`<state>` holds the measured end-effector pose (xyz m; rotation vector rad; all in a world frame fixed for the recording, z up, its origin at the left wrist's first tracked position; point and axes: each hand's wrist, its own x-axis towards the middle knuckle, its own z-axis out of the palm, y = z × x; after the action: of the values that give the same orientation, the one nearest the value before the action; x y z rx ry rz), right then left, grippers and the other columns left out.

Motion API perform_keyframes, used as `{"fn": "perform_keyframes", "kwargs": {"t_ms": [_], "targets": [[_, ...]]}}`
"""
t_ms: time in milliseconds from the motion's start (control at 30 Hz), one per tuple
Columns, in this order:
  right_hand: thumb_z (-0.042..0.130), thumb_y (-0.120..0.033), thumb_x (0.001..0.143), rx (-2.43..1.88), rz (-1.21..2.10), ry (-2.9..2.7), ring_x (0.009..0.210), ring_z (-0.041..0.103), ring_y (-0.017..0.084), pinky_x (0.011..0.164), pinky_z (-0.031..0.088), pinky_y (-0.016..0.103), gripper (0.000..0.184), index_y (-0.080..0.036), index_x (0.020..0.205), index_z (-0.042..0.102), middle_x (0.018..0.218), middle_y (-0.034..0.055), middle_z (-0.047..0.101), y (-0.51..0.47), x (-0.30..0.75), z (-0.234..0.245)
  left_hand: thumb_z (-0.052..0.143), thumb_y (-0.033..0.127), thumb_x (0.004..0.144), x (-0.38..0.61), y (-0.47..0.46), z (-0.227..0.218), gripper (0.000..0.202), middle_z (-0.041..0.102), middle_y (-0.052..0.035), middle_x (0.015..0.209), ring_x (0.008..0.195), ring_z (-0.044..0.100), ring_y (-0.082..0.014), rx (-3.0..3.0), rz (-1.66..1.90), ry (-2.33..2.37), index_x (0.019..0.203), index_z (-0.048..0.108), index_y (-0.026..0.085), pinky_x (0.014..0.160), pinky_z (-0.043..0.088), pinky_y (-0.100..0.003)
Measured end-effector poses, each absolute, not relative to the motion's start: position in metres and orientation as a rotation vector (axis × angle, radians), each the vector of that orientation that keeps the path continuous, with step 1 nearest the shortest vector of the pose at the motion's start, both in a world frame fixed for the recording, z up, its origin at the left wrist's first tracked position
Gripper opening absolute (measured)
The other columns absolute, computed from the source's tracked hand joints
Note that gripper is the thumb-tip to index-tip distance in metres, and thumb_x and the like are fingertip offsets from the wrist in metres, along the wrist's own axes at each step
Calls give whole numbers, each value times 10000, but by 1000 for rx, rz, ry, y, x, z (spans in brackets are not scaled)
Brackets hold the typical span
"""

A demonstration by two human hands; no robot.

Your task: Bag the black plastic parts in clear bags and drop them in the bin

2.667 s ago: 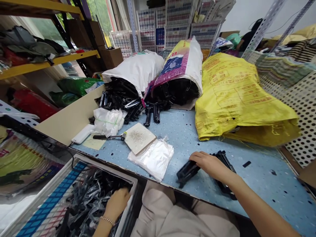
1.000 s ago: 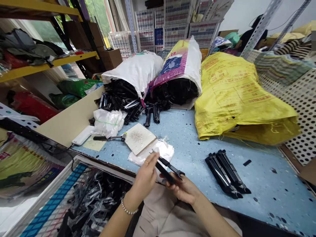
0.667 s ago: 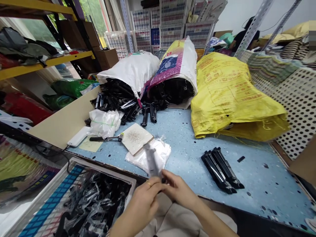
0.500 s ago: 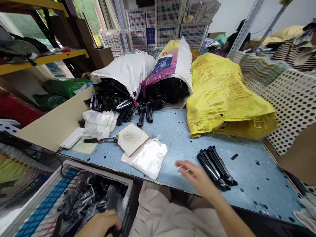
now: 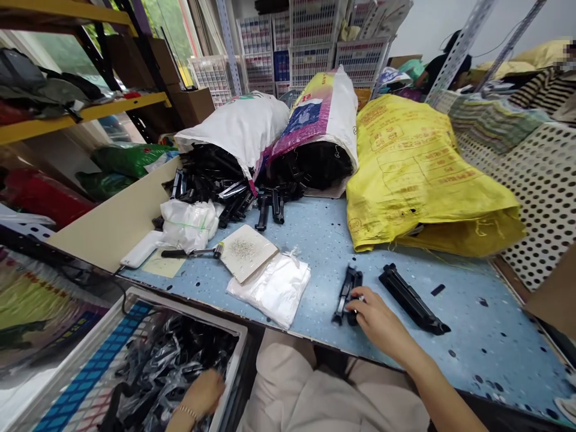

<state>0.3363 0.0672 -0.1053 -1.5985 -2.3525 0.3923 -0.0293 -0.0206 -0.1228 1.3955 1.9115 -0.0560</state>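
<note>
The left hand [image 5: 203, 393] is blurred inside the crate [image 5: 227, 384], its fingers lost among wrapped black parts, so what it grips cannot be told. The right hand [image 5: 380, 321] covers the near end of a black plastic piece [image 5: 346, 292]. Print on the yellow sack [image 5: 423, 174] is too small to read, and a distant figure's face is pixelated.

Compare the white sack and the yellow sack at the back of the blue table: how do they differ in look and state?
The white sack lies with its mouth open toward the camera, black plastic parts spilling out; the yellow sack shows no contents. The white sack is mostly plain on the side in view, while the yellow sack carries red print. The yellow sack looks larger and flatter. Both lie on their sides on the blue table.
</note>
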Motion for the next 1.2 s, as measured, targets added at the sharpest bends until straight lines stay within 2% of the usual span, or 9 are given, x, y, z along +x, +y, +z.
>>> {"fn": "perform_keyframes", "kwargs": {"t_ms": [100, 200, 267, 400, 567, 667, 833, 933, 1200], "targets": [[450, -195, 822, -1684, 387, -2261, 957, 584, 236, 839, 467, 363, 172, -226, 833, 618, 1063, 86, 576, 71, 340, -110, 433, 324, 904, 6, 20, -117, 339, 642, -24, 640, 662, 624, -182, 1604, 240, 1818, 692, 650, 173, 655, 459, -272], [480, -248, 811, -1781, 368, -2129, 910, 603, 240, 791, 476, 355, 149, -205, 916, 577, 1011, 99, 579, 73, 343, -122, 491, 258, 856, 56, 67, -107, 204, 663, -111, 925, 923, 590, -250, 1965, 613, 1740, 848, 669, 160, 834, 438, -351], [480, -271, 808, -1867, 353, -2032, 922, 611, 254, 772, 473, 357, 248, -185, 1027, 560, 1030, 115, 588, 73, 351, -130, 529, 147, 795, 81, 91, -105, 132, 633, -154, 986, 997, 553, -280, 1965, 650, 1762, 807, 660, 136, 850, 426, -383], [507, -353, 793, -1935, 531, -1935, 909, 615, 283, 774, 458, 375, 285, -184, 985, 633, 932, 108, 643, 73, 371, -137, 560, 65, 710, 84, 118, -112, 165, 623, -95, 805, 796, 585, -215, 1824, 640, 1749, 573, 578, 154, 706, 433, -317], [626, -443, 733, -1627, 1290, -1303, 783, 611, 210, 698, 470, 307, 295, -214, 908, 688, 881, 32, 680, 75, 356, -124, 599, 267, 735, 53, 127, -119, 208, 567, 13, 566, 549, 530, -131, 1615, 692, 1622, 554, 546, 179, 554, 401, -236], [705, -434, 702, -1321, 1646, -862, 676, 586, 159, 672, 487, 298, 286, -215, 885, 699, 804, 4, 671, 81, 326, -116, 525, 311, 767, 47, 127, -119, 242, 539, 27, 507, 495, 504, -122, 1520, 743, 1561, 564, 546, 181, 516, 385, -229], [789, -321, 658, -861, 1859, -452, 684, 608, 159, 822, 516, 405, 181, -190, 745, 699, 739, 15, 682, 104, 263, -113, 546, 240, 695, 51, 125, -125, 105, 567, 26, 555, 543, 530, -129, 1423, 876, 1579, 604, 536, 188, 543, 388, -235], [794, -318, 650, -732, 1863, -302, 691, 621, 159, 878, 506, 462, 167, -203, 704, 685, 724, 4, 688, 117, 227, -117, 572, 211, 661, 50, 124, -128, 54, 566, 37, 603, 573, 534, -122, 1378, 955, 1576, 664, 521, 195, 564, 397, -230], [817, -259, 621, -773, 1732, -342, 665, 617, 144, 892, 523, 425, 154, -204, 685, 688, 680, -17, 671, 116, 217, -119, 684, 270, 608, 33, 123, -120, 252, 517, 64, 586, 527, 493, -95, 1270, 998, 1511, 729, 477, 192, 521, 381, -206]]}}
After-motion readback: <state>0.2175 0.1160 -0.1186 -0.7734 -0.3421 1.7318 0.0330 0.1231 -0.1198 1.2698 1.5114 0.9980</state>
